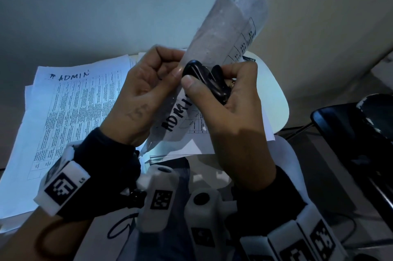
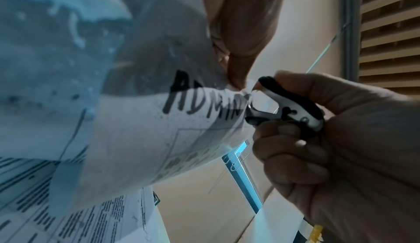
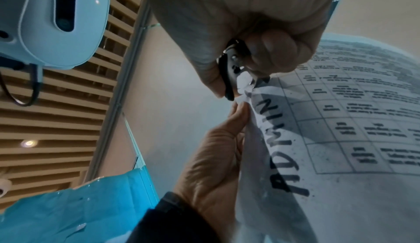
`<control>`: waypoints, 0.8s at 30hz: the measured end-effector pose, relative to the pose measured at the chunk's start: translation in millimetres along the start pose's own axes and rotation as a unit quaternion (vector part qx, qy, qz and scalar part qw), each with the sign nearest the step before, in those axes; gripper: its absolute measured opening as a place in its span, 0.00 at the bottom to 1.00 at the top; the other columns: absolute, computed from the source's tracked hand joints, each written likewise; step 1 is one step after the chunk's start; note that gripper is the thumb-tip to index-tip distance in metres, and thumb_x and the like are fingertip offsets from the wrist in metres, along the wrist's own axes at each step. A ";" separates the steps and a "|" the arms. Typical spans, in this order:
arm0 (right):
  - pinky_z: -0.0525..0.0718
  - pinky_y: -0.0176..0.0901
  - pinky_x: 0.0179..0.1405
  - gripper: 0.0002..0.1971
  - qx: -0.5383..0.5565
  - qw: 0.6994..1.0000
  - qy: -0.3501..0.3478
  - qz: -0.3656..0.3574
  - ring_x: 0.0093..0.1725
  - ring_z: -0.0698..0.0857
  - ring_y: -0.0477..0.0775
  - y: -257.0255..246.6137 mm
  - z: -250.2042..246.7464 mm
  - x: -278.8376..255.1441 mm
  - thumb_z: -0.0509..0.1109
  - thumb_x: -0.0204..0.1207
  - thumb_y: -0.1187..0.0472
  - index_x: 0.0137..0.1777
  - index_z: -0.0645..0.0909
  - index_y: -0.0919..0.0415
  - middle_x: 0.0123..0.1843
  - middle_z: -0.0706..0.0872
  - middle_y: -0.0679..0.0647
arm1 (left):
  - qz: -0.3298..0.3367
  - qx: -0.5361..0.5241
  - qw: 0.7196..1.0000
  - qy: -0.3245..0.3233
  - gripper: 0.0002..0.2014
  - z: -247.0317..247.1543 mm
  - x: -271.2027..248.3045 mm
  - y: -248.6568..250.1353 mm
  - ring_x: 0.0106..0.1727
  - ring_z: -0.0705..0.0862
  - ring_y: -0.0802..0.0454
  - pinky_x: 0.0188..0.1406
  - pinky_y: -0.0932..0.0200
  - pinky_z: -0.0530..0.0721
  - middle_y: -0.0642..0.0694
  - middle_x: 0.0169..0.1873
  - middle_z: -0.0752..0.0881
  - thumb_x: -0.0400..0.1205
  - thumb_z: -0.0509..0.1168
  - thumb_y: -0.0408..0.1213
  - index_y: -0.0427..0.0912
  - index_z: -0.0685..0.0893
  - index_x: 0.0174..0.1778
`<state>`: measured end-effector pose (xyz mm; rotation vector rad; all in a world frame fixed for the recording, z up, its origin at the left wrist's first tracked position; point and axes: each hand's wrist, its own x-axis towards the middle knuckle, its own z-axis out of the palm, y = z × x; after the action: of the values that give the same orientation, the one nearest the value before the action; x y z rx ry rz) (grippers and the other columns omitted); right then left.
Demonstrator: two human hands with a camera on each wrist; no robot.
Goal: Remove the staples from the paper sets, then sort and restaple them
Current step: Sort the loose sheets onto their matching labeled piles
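A paper set marked "ADMIN" (image 1: 214, 33) is held up over my lap, curled and tilted to the upper right. My left hand (image 1: 146, 88) pinches its top corner between thumb and fingers. My right hand (image 1: 225, 99) grips a black staple remover (image 1: 204, 78) whose metal claws bite the same corner. In the left wrist view the staple remover (image 2: 288, 108) sits at the corner of the paper set (image 2: 141, 131) just past the word. In the right wrist view the staple remover (image 3: 234, 69) meets the paper set (image 3: 318, 157) there. The staple itself is hidden.
A stack of printed sheets, the top one marked "ADMIN" (image 1: 70, 116), lies spread on the white table (image 1: 278, 99) to the left. A loose sheet (image 1: 191, 148) lies under my hands. A black chair (image 1: 357, 133) stands at the right.
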<state>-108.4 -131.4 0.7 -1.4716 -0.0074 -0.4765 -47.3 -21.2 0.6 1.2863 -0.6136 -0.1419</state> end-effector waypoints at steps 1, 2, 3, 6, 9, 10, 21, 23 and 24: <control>0.83 0.46 0.33 0.19 -0.013 1.000 0.004 -0.001 0.32 0.82 0.48 -1.0 0.5 -0.3 0.71 0.70 0.53 0.49 0.68 0.63 0.32 0.82 0.52 | 0.000 0.006 1.000 -0.003 0.07 -0.2 0.6 0.6 0.41 0.86 0.62 0.43 0.69 0.82 0.55 0.38 0.89 0.79 0.56 0.26 0.40 0.75 0.48; 0.82 0.47 0.33 0.19 -0.026 1.000 0.006 -0.002 0.32 0.82 0.47 -1.9 1.1 -0.6 0.71 0.70 0.52 0.49 0.67 0.62 0.32 0.81 0.49 | 0.000 0.012 1.000 -0.004 0.07 -0.5 1.2 1.0 0.40 0.86 0.63 0.42 0.69 0.82 0.55 0.38 0.89 0.79 0.56 0.26 0.41 0.75 0.48; 0.82 0.49 0.32 0.19 -0.038 0.999 0.007 -0.003 0.31 0.81 0.47 -2.7 2.0 -1.0 0.71 0.70 0.52 0.49 0.67 0.62 0.31 0.80 0.48 | 0.000 0.017 1.000 -0.005 0.07 -0.9 1.6 1.4 0.40 0.86 0.63 0.42 0.69 0.82 0.56 0.38 0.89 0.79 0.56 0.26 0.41 0.75 0.48; 0.81 0.52 0.31 0.20 -0.043 0.999 0.015 -0.008 0.29 0.79 0.47 -5.2 4.6 -2.8 0.72 0.69 0.52 0.48 0.66 0.62 0.28 0.78 0.49 | 0.003 0.012 1.000 -0.006 0.07 -0.8 1.3 2.1 0.40 0.86 0.63 0.42 0.69 0.82 0.55 0.38 0.89 0.80 0.58 0.25 0.41 0.75 0.48; 0.80 0.52 0.31 0.19 0.004 0.999 0.033 -0.004 0.29 0.79 0.52 -7.1 7.1 -5.0 0.72 0.69 0.53 0.49 0.68 0.64 0.31 0.79 0.58 | 0.016 -0.001 1.000 0.000 0.08 1.6 -0.4 2.0 0.41 0.86 0.63 0.43 0.69 0.82 0.55 0.38 0.89 0.80 0.56 0.25 0.41 0.74 0.48; 0.80 0.52 0.31 0.19 0.015 0.999 0.036 -0.002 0.30 0.79 0.54 -7.5 7.5 -5.7 0.72 0.69 0.54 0.49 0.68 0.65 0.33 0.80 0.59 | 0.021 0.000 1.000 0.001 0.08 2.3 -0.7 1.8 0.41 0.86 0.63 0.44 0.69 0.82 0.56 0.38 0.89 0.80 0.56 0.25 0.41 0.74 0.48; 0.80 0.52 0.32 0.19 -0.087 0.996 0.019 -0.030 0.29 0.79 0.49 -9.3 6.0 -4.4 0.71 0.70 0.51 0.49 0.66 0.61 0.30 0.79 0.46 | 0.002 -0.013 1.000 0.005 0.07 -0.2 2.9 5.9 0.38 0.86 0.62 0.41 0.69 0.83 0.54 0.36 0.89 0.79 0.55 0.25 0.40 0.75 0.47; 0.79 0.53 0.31 0.19 -0.162 0.985 0.003 -0.057 0.30 0.81 0.52 -8.5 4.2 -4.8 0.71 0.71 0.51 0.50 0.64 0.58 0.31 0.79 0.48 | -0.026 -0.031 0.999 -0.008 0.07 -2.8 4.5 7.1 0.36 0.86 0.61 0.40 0.69 0.83 0.53 0.34 0.88 0.80 0.54 0.26 0.39 0.75 0.47; 0.80 0.53 0.31 0.19 -0.190 0.979 -0.003 -0.067 0.31 0.82 0.53 -7.9 3.0 -4.9 0.70 0.72 0.50 0.50 0.63 0.57 0.32 0.80 0.49 | -0.037 -0.032 0.999 -0.014 0.06 -3.8 5.3 8.0 0.35 0.86 0.61 0.39 0.69 0.83 0.53 0.33 0.88 0.80 0.54 0.26 0.38 0.75 0.47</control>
<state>-114.5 -127.3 7.1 -1.8560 -0.0209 -0.6067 -42.8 -17.8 9.3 1.2481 -0.5816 -0.2389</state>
